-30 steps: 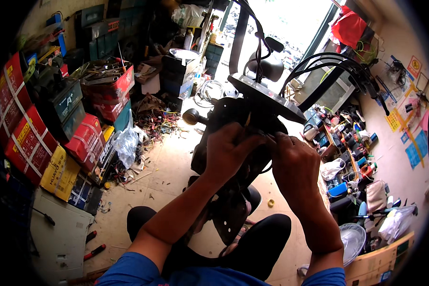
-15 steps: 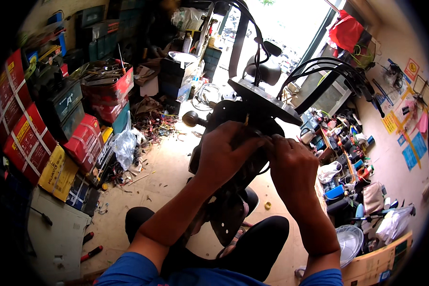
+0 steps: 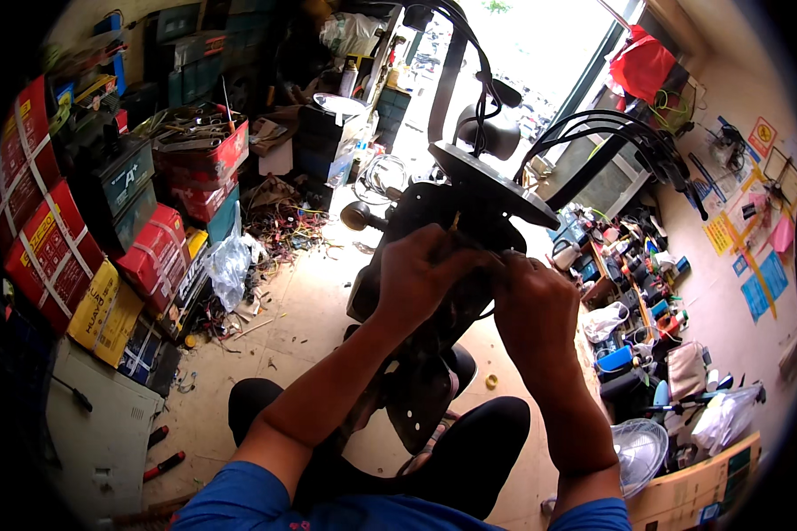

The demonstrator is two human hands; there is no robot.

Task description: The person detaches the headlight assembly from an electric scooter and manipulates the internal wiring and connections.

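Any small part between the hands (image 3: 419, 276) (image 3: 537, 299) indistinct against the dark frame (image 3: 418, 205)

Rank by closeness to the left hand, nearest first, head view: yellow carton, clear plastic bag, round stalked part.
1. Round stalked part: just up and left of the left hand.
2. Clear plastic bag: farther left, beside the boxes.
3. Yellow carton: far left, beyond the bag.

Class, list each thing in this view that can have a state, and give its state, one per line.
Left hand: fingers bent, at the dark frame; any grip hidden
Right hand: fingers curled, close beside the left
Dark frame: standing between the knees
Red box: open, filled with tools
Red carton: strapped
Clear plastic bag: crumpled
Doorway: open, bright
Fan: running or off, unclear
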